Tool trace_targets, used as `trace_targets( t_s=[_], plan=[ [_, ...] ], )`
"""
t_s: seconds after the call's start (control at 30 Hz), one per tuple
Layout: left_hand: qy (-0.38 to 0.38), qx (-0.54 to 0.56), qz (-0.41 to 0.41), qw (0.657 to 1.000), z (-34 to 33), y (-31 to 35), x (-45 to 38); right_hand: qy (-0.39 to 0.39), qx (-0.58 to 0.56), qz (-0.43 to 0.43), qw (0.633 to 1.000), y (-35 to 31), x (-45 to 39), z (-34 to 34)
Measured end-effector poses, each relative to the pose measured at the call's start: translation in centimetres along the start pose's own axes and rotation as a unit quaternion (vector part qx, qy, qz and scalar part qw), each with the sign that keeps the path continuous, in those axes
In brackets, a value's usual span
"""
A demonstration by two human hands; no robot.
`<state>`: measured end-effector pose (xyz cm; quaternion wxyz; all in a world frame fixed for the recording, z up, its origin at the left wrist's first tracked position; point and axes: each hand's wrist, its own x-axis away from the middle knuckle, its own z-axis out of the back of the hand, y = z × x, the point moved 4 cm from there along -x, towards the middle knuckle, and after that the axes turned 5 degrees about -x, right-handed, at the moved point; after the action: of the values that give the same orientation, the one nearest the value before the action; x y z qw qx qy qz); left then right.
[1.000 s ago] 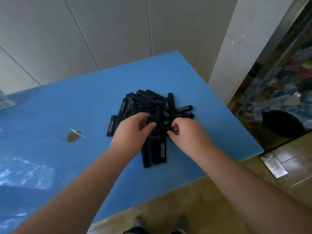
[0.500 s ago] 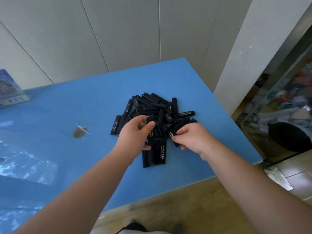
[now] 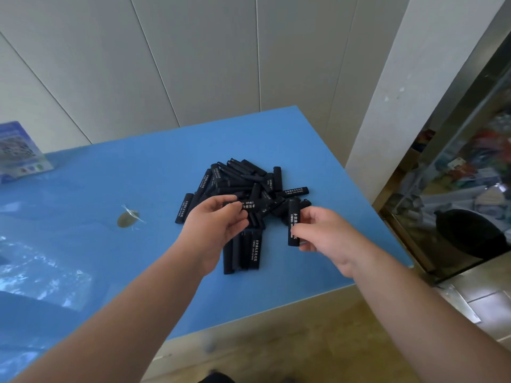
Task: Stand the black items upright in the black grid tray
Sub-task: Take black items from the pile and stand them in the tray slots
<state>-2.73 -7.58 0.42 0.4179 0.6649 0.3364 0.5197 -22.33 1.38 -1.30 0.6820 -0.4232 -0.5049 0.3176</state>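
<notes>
Above the near edge of the pile of black printed rectangular sticks [image 3: 243, 186], the left hand [image 3: 214, 230] pinched one stick [image 3: 250, 206] flat, while the right hand [image 3: 322, 234] pinched another stick [image 3: 293, 221] upright.

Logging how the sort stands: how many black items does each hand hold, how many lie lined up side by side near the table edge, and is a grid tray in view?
Left hand: 1
Right hand: 1
Lined-up row: about 4
Grid tray: 0
Total: about 6
</notes>
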Motion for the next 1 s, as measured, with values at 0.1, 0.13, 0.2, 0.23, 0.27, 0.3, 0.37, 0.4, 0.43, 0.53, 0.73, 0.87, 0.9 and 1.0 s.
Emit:
trace_targets(
  t_s=[0.1,0.13,0.2,0.23,0.27,0.3,0.37,0.4,0.43,0.53,0.73,0.87,0.9,1.0],
  plan=[
    [-0.018,0.043,0.032,0.998,0.3,-0.4,0.8,-0.02,0.007,0.038,0.999,-0.5,0.1,-0.7],
    [-0.014,0.057,0.038,0.998,0.6,-0.6,1.1,-0.032,0.006,0.053,0.998,-0.7,0.1,-1.1],
    [-0.013,0.075,0.043,0.996,1.3,-0.9,1.6,-0.056,0.003,0.082,0.995,-1.2,0.3,-2.1],
    [-0.022,0.079,0.045,0.996,1.7,-1.1,1.8,-0.066,0.001,0.093,0.993,-1.5,0.4,-2.7],
    [-0.029,0.09,0.046,0.995,2.0,-1.1,2.2,-0.072,-0.003,0.101,0.992,-1.7,0.4,-3.4],
    [-0.032,0.093,0.044,0.994,2.5,-1.2,2.4,-0.074,-0.01,0.107,0.992,-2.0,0.4,-4.1],
    [-0.031,0.092,0.037,0.995,3.6,-1.2,3.0,-0.076,-0.025,0.115,0.99,-2.5,0.5,-5.6],
    [-0.029,0.09,0.029,0.995,4.2,-1.1,3.3,-0.08,-0.028,0.121,0.989,-2.7,0.6,-6.4],
    [-0.023,0.088,0.019,0.996,4.9,-1.0,3.6,-0.088,-0.027,0.126,0.988,-3.0,0.7,-7.3],
    [0.018,0.1,-0.012,0.995,7.9,-1.0,4.4,-0.112,-0.007,0.141,0.984,-3.8,1.2,-10.3],
    [0.101,0.085,-0.076,0.988,16.1,-1.1,7.5,-0.151,0.016,0.153,0.976,-4.8,2.4,-17.5],
    [0.16,0.06,-0.086,0.982,23.0,-1.8,10.9,-0.188,0.017,0.144,0.971,-5.2,4.3,-24.2],
    [0.173,0.063,-0.089,0.979,24.8,-2.0,11.8,-0.199,0.015,0.138,0.97,-5.3,4.9,-25.9],
    [0.203,0.082,-0.093,0.971,29.9,-2.3,14.5,-0.223,0.034,0.127,0.966,-5.1,6.8,-31.0]
  ],
)
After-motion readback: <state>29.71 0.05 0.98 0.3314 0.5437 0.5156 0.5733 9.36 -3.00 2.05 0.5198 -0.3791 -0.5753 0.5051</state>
